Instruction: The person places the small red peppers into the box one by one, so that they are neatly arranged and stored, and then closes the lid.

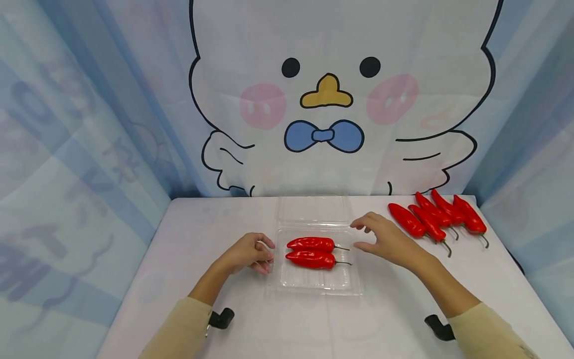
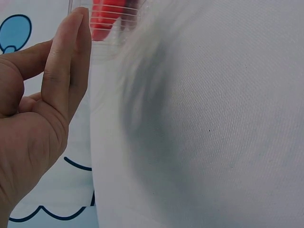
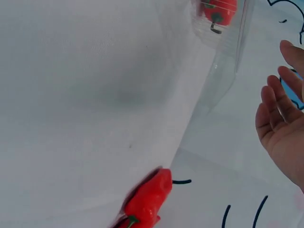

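A clear plastic clamshell box (image 1: 314,285) lies on the table with its lid (image 1: 312,209) folded back. Inside its base are two red chili peppers, one (image 1: 310,244) behind the other (image 1: 310,260), stems pointing right. My left hand (image 1: 249,253) is beside the box's left edge, holding nothing; in the left wrist view its fingers (image 2: 59,66) look fairly straight near the box, and whether they touch it I cannot tell. Off the right edge, my right hand (image 1: 385,238) hovers with fingers loosely bent and thumb apart, also holding nothing.
Several more red chili peppers (image 1: 405,220) lie in a group at the table's back right, beyond my right hand. The white table (image 1: 179,224) meets a curtain (image 1: 327,169) with a cartoon bird at its far edge. Blue curtains (image 1: 80,164) hang at both sides.
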`<state>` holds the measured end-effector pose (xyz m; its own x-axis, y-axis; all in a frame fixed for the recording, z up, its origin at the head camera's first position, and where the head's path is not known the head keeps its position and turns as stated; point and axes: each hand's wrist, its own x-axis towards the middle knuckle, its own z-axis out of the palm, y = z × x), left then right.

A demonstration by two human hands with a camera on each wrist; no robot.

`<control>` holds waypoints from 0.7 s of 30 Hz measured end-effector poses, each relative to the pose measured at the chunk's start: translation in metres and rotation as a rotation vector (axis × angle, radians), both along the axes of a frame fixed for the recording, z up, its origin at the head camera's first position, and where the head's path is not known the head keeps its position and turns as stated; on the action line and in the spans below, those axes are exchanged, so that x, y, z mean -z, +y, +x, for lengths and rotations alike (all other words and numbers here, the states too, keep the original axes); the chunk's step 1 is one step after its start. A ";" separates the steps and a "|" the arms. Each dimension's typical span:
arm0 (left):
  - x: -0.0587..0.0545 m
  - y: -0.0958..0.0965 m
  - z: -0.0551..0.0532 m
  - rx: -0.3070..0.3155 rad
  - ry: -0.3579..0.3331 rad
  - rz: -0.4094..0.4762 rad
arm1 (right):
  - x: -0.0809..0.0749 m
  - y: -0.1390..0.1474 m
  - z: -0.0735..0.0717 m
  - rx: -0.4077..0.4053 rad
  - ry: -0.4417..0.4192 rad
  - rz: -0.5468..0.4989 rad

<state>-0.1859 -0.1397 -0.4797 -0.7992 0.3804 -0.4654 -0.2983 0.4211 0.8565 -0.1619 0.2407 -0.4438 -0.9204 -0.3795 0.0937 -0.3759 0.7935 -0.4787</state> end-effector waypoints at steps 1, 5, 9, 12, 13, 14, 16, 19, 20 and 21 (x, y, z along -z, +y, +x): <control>0.000 0.000 0.000 0.001 0.000 0.002 | -0.001 0.003 0.001 0.009 0.006 -0.001; 0.000 0.000 0.000 0.003 0.002 0.012 | -0.002 0.017 0.003 0.048 0.018 -0.010; 0.002 -0.001 0.000 0.001 0.004 0.021 | -0.002 0.032 0.004 0.084 0.029 -0.012; 0.003 -0.001 0.000 0.000 0.003 0.023 | -0.001 0.043 0.005 0.105 0.030 -0.011; 0.004 -0.001 0.000 0.001 0.004 0.023 | -0.001 0.047 0.005 0.114 0.031 -0.008; 0.004 -0.001 0.000 0.001 0.004 0.023 | -0.001 0.051 0.006 0.124 0.031 -0.007; 0.004 -0.001 0.000 0.002 0.005 0.023 | -0.001 0.058 0.006 0.148 0.018 -0.006; 0.004 -0.002 0.000 0.003 0.008 0.021 | 0.001 0.070 0.006 0.188 0.001 -0.006; 0.004 -0.002 0.000 0.003 0.008 0.022 | 0.002 0.074 0.005 0.201 -0.006 -0.007; 0.004 -0.002 0.000 0.003 0.009 0.022 | 0.002 0.077 0.005 0.214 -0.016 -0.005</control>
<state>-0.1857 -0.1414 -0.4837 -0.8021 0.3928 -0.4498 -0.2897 0.4026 0.8683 -0.1572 0.3178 -0.4460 -0.9814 -0.1745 0.0801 -0.1913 0.8522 -0.4869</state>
